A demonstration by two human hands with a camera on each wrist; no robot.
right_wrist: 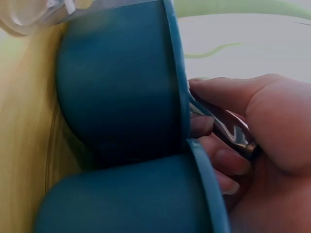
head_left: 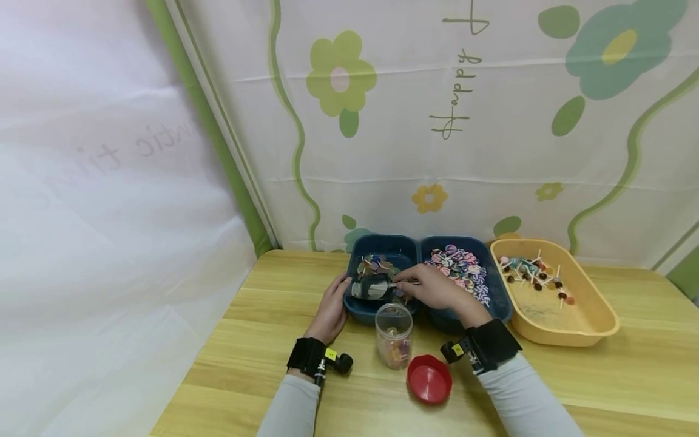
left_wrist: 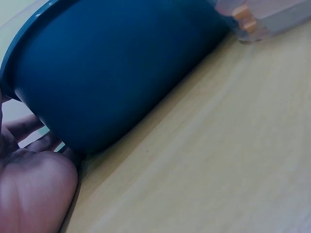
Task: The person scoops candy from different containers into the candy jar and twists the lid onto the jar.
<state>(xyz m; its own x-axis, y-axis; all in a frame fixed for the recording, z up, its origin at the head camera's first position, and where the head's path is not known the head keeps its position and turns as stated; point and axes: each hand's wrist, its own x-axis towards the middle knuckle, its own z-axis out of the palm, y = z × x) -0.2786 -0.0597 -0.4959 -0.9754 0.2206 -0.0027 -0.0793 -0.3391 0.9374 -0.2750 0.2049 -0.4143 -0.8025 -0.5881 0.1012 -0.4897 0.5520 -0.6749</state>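
Two dark blue tubs stand side by side at the table's far side. The left tub (head_left: 406, 247) (left_wrist: 112, 73) (right_wrist: 121, 82) holds mixed small candies. The right tub (head_left: 494, 285) (right_wrist: 131, 199) holds pink and purple ones. My right hand (head_left: 431, 288) (right_wrist: 272, 126) pinches the handle of a metal scoop (head_left: 374, 288) (right_wrist: 228, 128), whose bowl lies in the left tub near its front wall. My left hand (head_left: 333, 303) (left_wrist: 34, 189) holds the left tub's left rim, thumb on top. A clear jar (head_left: 394, 335) (left_wrist: 262, 14) (right_wrist: 29, 14) with a few candies stands in front of the tubs.
A red lid (head_left: 429, 379) lies upside down to the right of the jar. A yellow tub (head_left: 579, 328) with several lollipops stands to the right of the blue tubs. A flowered cloth hangs behind the wooden table (head_left: 644, 376).
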